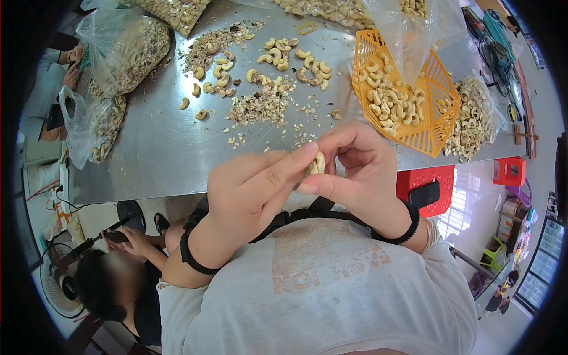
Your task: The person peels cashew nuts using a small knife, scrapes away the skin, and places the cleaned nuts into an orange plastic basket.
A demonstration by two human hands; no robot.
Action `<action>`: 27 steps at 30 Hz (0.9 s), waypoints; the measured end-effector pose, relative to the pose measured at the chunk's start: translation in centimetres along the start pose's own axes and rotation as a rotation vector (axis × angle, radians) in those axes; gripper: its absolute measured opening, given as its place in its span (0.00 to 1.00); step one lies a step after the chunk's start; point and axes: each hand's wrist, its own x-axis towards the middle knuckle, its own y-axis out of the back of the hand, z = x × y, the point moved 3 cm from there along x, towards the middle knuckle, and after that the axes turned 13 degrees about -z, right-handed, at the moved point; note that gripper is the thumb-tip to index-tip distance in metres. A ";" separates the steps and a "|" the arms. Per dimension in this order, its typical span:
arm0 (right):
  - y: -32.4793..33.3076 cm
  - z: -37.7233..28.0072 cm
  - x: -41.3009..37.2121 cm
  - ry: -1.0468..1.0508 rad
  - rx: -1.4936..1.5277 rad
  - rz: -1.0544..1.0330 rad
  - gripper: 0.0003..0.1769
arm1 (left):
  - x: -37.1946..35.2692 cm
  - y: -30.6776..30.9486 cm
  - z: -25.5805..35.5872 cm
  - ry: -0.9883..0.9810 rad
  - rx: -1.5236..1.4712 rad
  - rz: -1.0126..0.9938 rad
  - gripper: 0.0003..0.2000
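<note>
A pale cashew nut (318, 164) is pinched between my two hands, just in front of the table's near edge. My left hand (251, 180) is closed, its fingertips against the nut's left side; its thumb is mostly hidden. From the other side, my right hand (361, 168) grips the same nut between thumb and bent forefinger. Beyond my hands lies a heap of cashew bits and peeled skin (257, 109). Small groups of whole cashews (275, 53) sit behind that heap. To the right, a yellow plastic basket (435, 127) holds many pale cashews.
Clear bags of cashew pieces (133, 53) line the metal table's (160, 160) left and far sides. An open bag of cashews (473, 112) lies at right. Below stands a red stool (447, 201) bearing a phone (424, 194). Another person (112, 290) sits at lower left.
</note>
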 end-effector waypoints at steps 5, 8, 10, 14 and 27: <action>0.0 0.2 0.0 -0.024 0.039 0.005 0.17 | -0.1 0.0 0.0 -0.029 0.118 0.038 0.18; 0.0 0.2 0.0 -0.073 0.099 -0.007 0.17 | -0.1 -0.2 -0.3 0.029 -0.110 0.011 0.16; 0.0 0.3 0.0 -0.089 0.141 -0.017 0.17 | -0.7 0.2 -0.3 0.206 -0.337 -0.021 0.16; -0.1 0.3 0.1 -0.094 0.246 -0.055 0.15 | -1.0 -0.1 -1.0 0.323 -0.634 -0.034 0.15; 0.2 0.5 0.1 -0.055 0.201 -0.059 0.15 | -0.3 -0.1 -0.5 0.291 -0.362 -0.059 0.18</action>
